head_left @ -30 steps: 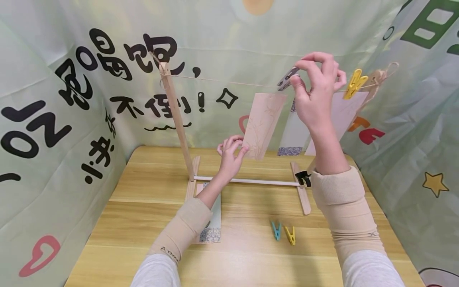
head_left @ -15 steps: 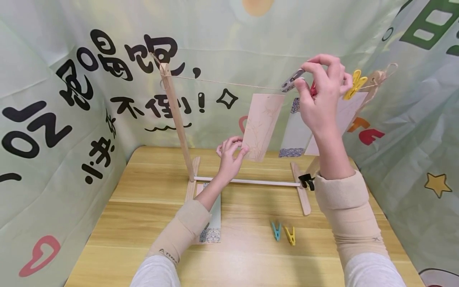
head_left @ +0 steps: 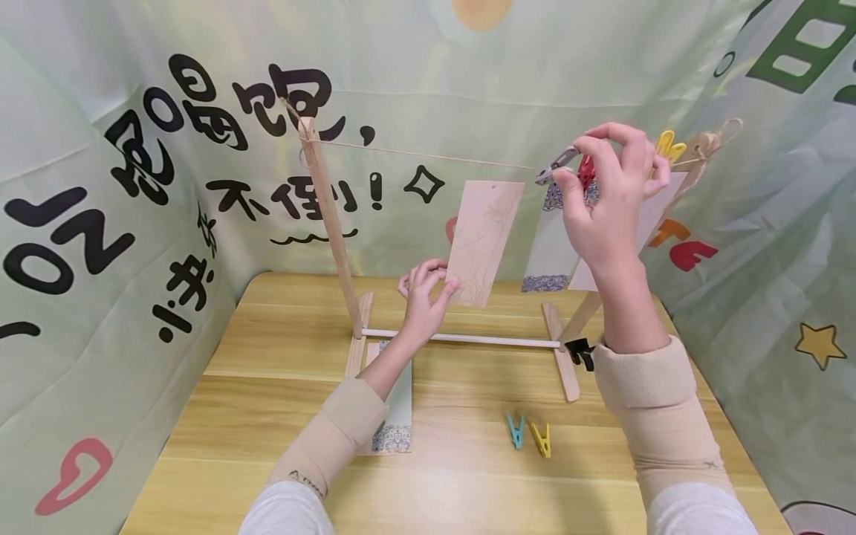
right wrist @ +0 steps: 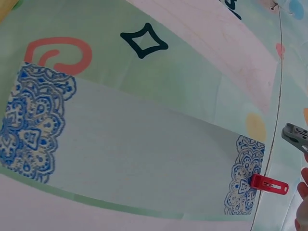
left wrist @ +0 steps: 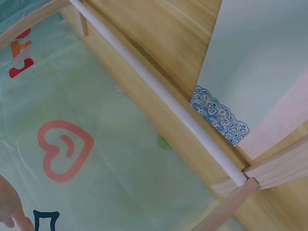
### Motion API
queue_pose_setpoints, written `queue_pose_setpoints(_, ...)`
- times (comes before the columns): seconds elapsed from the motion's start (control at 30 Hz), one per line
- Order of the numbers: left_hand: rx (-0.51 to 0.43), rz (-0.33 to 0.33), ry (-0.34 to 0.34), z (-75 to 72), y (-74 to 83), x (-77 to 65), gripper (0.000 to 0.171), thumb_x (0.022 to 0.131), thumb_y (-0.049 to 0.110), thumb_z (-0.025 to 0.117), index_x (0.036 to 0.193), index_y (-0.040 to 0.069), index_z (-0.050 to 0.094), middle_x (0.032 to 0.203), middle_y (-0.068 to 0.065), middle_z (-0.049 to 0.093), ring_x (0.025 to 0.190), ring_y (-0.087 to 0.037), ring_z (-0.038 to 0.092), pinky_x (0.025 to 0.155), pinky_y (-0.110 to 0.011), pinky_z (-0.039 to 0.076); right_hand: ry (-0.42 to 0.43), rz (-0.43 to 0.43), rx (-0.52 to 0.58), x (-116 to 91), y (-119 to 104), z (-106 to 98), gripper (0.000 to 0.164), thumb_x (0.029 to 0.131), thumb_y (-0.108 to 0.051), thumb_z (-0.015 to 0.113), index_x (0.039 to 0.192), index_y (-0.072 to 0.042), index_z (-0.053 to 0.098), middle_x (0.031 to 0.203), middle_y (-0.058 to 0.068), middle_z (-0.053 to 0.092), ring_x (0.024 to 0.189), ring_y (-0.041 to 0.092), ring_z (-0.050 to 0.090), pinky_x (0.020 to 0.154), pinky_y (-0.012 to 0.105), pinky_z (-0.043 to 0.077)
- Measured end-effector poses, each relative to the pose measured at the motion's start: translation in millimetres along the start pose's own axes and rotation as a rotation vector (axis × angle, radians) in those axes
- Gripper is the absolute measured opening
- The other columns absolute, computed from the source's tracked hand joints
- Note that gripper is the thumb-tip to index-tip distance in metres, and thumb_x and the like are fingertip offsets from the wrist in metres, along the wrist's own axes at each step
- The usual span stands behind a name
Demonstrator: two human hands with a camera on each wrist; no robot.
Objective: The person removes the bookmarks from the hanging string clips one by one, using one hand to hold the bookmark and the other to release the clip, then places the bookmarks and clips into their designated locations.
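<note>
Rightward and lower than before, I see the grey clothespin pinched in the right hand; the left hand pinches the pink plant-print card low down.

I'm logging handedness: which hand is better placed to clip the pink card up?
Probably the right hand: it pinches the gray clothespin near the string, while the left hand holds the pink card.

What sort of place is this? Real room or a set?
Probably a staged tabletop booth, though the wider room is out of view. Printed cloth hangs behind and at both sides of the wooden table, and a small stand with a string stands on it.
</note>
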State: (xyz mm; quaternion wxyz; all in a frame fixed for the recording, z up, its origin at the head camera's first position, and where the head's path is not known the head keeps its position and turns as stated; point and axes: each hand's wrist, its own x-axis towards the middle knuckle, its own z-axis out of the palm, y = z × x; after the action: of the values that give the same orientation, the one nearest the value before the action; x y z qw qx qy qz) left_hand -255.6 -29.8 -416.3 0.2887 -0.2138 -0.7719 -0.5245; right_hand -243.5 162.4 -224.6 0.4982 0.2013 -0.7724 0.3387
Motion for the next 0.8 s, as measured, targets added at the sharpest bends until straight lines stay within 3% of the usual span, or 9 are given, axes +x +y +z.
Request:
queue_pose_setpoints(0.27, 0.001, -0.010, 0.008, -4.0, -0.7, -6.4, 0.012, 0.085, 0.012, 0.063, 0.084, 0.000, 0.061, 0.113, -0.015, 0.054, 0.110, -0.029, 0.040, 0.096, -0.055, 0.005, -0.020, -0.017, -0.025, -15.6, 6.8, -4.9, 0.043, 0.084, -0.040, 0.059, 0.096, 0.001, 0.061, 0.113, 0.017, 0.050, 0.114, 0.025, 0.041, 0.101, 0.042, 0.003)
queue_pose_setpoints(0.53, 0.015, -0.008, 0.011, -6.7, -2.8, -12.6, 0.012, 0.084, 0.011, 0.063, 0.084, 0.000, 0.062, 0.112, -0.014, 0.054, 0.108, -0.029, 0.041, 0.095, -0.057, 0.006, -0.046, -0.034, -0.049, -32.5, 13.5, -8.5, 0.049, 0.084, -0.047, 0.055, 0.097, 0.001, 0.061, 0.116, 0.016, 0.049, 0.114, 0.029, 0.040, 0.100, 0.044, 0.003)
queue_pose_setpoints(0.8, 0.024, -0.003, 0.012, -9.4, -4.8, -20.7, 0.012, 0.083, 0.011, 0.063, 0.083, -0.001, 0.061, 0.113, -0.014, 0.054, 0.107, -0.029, 0.041, 0.096, -0.056, 0.005, -0.061, -0.084, -0.057, -50.8, 17.5, -10.6, 0.045, 0.083, -0.044, 0.054, 0.093, 0.000, 0.060, 0.113, 0.016, 0.050, 0.112, 0.032, 0.040, 0.098, 0.047, 0.005)
